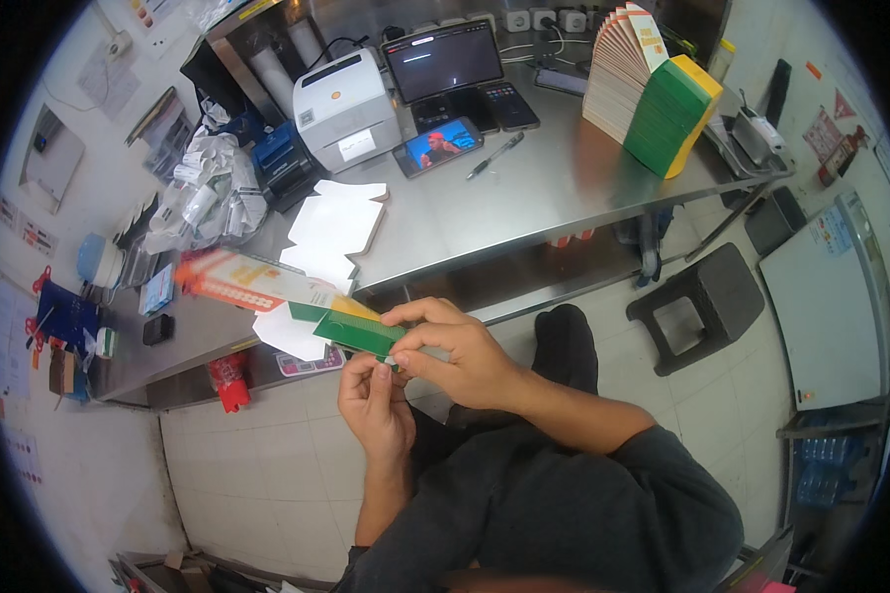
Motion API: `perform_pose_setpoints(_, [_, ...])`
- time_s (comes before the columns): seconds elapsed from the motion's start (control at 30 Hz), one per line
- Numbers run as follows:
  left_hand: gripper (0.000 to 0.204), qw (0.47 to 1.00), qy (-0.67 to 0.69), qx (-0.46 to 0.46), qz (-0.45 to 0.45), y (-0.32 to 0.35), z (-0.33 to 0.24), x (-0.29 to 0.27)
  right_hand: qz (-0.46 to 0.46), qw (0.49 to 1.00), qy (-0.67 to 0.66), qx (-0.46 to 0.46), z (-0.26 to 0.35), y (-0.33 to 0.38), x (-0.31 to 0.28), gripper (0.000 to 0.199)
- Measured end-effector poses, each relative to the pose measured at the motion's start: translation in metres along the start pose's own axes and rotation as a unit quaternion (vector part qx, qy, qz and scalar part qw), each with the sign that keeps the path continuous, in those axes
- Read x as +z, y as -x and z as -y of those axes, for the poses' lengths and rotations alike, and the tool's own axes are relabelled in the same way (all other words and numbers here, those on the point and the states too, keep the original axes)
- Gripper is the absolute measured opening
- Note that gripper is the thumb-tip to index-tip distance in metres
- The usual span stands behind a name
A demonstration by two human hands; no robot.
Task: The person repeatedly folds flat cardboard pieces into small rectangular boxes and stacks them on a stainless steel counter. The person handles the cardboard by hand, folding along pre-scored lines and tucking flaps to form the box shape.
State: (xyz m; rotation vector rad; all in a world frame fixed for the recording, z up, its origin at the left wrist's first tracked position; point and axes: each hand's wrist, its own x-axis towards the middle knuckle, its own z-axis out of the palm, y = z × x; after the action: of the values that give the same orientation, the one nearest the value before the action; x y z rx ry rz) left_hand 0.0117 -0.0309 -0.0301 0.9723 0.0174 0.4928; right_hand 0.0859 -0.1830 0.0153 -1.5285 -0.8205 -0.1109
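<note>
In front of my body, both hands hold a long printed cardboard carton (311, 289), with a white and orange part to the left and a yellow and green end near my fingers. My right hand (460, 354) pinches the green end from the right, fingers bent over it. Below it, my left hand (378, 400) grips the lower edge between thumb and fingers. The far orange end looks blurred. Under and behind the carton, white die-cut cardboard blanks (334, 225) lie on the steel table, partly covered by it.
On the steel table (524, 212) stand a label printer (346, 109), a laptop (445, 64), a phone playing video (438, 146) and a pen (495, 155). Green and yellow cartons (663, 124) stand stacked at the right. A black stool (702, 301) is on the floor.
</note>
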Motion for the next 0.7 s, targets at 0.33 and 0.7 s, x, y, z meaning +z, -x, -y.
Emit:
perform_pose_setpoints(0.33, [0.011,0.999,0.001,-0.029,0.046,-0.001,0.002,-0.004,-0.059,0.991,-0.112,0.05,-0.001,0.007,0.009,0.013])
perform_pose_setpoints(0.7, [0.042,0.998,0.059,-0.016,0.014,0.001,0.002,-0.001,0.044,0.997,-0.061,0.006,0.002,0.007,0.001,0.013])
